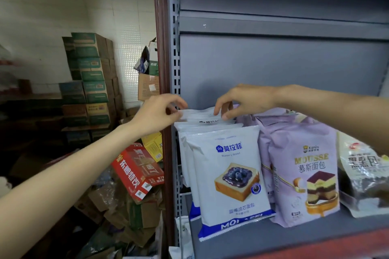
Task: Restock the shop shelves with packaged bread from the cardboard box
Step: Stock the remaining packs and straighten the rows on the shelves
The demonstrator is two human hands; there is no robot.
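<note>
Both hands reach to the back of a row of white blueberry bread packets [229, 176] standing upright on the grey shelf [294, 244]. The left hand [156, 114] pinches the top left edge of the rearmost packet [197, 114], and the right hand [242, 100] grips its top edge with curled fingers and thumb. Just right of the row stand purple mousse bread packets [305, 172], then a dark bread packet [364, 176]. Left of the shelving, stacked cartons [90, 82] and a red box [136, 171] sit among flattened cardboard.

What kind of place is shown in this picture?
Probably a small shop beside its stockroom: a grey metal display shelf carries white blueberry bread packets and lilac mousse bread bags, with stacked green-printed cardboard cartons behind.
</note>
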